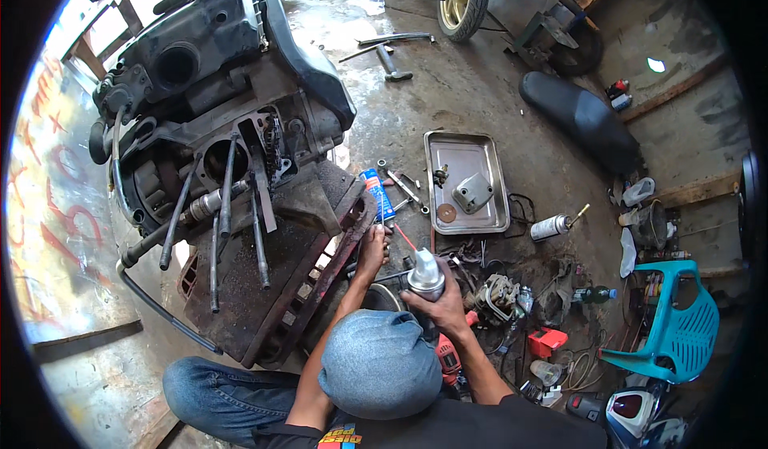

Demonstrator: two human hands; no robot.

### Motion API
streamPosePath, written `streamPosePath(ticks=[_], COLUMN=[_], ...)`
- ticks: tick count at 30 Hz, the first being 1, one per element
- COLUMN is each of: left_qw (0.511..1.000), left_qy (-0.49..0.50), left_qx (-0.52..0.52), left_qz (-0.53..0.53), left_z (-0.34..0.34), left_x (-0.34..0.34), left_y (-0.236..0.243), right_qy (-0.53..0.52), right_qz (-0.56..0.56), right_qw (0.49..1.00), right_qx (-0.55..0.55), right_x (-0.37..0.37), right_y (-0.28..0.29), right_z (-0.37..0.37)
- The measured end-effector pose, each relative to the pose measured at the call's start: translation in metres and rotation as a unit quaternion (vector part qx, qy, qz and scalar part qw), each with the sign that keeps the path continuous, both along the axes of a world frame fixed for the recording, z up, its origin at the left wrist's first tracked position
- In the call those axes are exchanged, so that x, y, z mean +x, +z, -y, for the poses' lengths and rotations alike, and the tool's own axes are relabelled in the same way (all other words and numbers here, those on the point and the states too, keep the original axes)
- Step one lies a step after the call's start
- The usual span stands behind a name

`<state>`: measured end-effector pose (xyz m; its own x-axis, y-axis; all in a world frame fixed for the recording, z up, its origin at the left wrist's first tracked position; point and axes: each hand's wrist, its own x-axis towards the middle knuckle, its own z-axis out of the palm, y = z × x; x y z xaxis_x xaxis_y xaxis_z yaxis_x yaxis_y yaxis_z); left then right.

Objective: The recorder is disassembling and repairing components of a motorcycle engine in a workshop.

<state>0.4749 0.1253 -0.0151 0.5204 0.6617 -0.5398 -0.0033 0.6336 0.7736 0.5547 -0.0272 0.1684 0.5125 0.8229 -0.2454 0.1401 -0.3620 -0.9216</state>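
One spray can (426, 281) aimed, one engine (308, 129) laid open.
The right hand (444, 303) grips the can, its red straw (406, 237) pointing toward the left hand (373, 253), curled around something too small to identify. Beyond, a cover (472, 192) lies loose in the metal tray (478, 153); the engine's studs (226, 185) stand bare: disassembly looks well along, reassembly not begun.

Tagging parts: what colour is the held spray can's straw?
Red; the straw on the can in the right hand shows in the head view.

One fisheye head view looks steeply down over a blue cap (380, 365), left hand (374, 249) and right hand (444, 301) near its centre.
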Motion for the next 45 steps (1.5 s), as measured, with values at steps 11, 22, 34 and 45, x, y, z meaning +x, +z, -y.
streamPosePath(ticks=[11,22,34,45], left_qw=[0.999,0.998,0.985,1.000], left_qy=[0.012,0.030,0.050,0.021], left_qx=[-0.021,0.055,0.164,-0.010], left_qz=[0.022,0.001,-0.014,0.020], left_z=[0.002,0.001,0.000,0.001], left_x=[0.007,0.010,0.009,0.004], left_y=[0.007,-0.004,-0.008,0.000], right_qy=[0.045,0.028,0.020,0.033], right_qz=[0.008,0.015,0.006,-0.019], right_qw=[0.999,0.999,0.999,0.999], right_qx=[0.024,0.034,0.046,-0.002], right_x=[-0.006,0.004,0.006,-0.004], right_y=[-0.008,-0.018,-0.020,-0.012], right_z=[-0.033,-0.050,-0.059,-0.036])
